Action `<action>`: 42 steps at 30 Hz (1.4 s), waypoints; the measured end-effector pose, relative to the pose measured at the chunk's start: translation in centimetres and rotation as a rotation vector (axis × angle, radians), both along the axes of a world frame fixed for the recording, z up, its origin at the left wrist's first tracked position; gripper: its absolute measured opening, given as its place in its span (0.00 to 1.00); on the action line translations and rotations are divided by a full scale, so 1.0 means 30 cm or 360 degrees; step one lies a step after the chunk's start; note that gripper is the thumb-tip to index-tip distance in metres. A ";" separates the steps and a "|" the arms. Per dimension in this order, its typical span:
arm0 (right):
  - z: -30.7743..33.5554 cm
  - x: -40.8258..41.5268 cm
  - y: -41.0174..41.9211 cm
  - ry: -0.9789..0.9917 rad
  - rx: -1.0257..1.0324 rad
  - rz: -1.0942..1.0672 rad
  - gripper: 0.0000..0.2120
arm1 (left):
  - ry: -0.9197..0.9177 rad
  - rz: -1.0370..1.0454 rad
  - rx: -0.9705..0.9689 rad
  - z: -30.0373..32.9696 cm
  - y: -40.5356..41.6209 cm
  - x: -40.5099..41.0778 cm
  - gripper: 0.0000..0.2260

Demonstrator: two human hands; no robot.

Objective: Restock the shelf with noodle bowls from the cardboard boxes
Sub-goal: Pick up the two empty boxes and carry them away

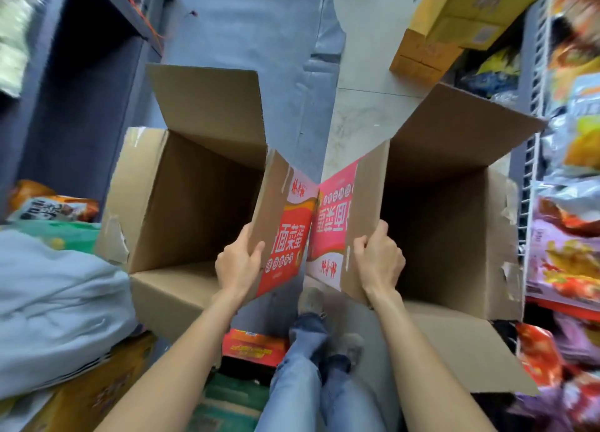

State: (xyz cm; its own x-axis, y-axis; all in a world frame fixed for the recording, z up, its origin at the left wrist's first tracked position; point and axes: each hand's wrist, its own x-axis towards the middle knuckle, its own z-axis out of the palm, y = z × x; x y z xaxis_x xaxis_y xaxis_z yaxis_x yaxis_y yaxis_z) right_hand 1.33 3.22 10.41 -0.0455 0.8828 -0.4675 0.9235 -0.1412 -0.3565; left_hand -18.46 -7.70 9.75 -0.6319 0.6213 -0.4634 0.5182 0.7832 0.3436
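Two open cardboard boxes hang side by side over the aisle floor, their red and pink printed sides facing each other. My left hand [238, 262] grips the right wall of the left box [181, 201]. My right hand [378, 262] grips the left wall of the right box [454, 223]. Both boxes show bare brown insides; no noodle bowls are visible in them. Their flaps stand open, pointing away from me.
A dark shelf unit [81, 74] runs along the left. A white wire rack with snack bags [571, 204] lines the right. Yellow cartons [454, 19] sit far right on the floor. A red carton [256, 347] and green boxes lie by my feet [311, 301].
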 end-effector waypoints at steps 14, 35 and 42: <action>0.743 -0.366 0.402 0.0319 0.0283 0.0063 0.14 | -0.0081 0.0060 0.0379 0.748 0.375 -0.347 0.18; 0.872 -1.080 1.799 0.0500 0.0221 0.0230 0.18 | 0.0099 -0.0269 0.0509 0.885 1.923 -1.180 0.19; 0.826 -1.314 2.434 0.0476 0.0297 0.0100 0.16 | -0.0120 -0.0270 0.0700 0.849 2.524 -1.541 0.18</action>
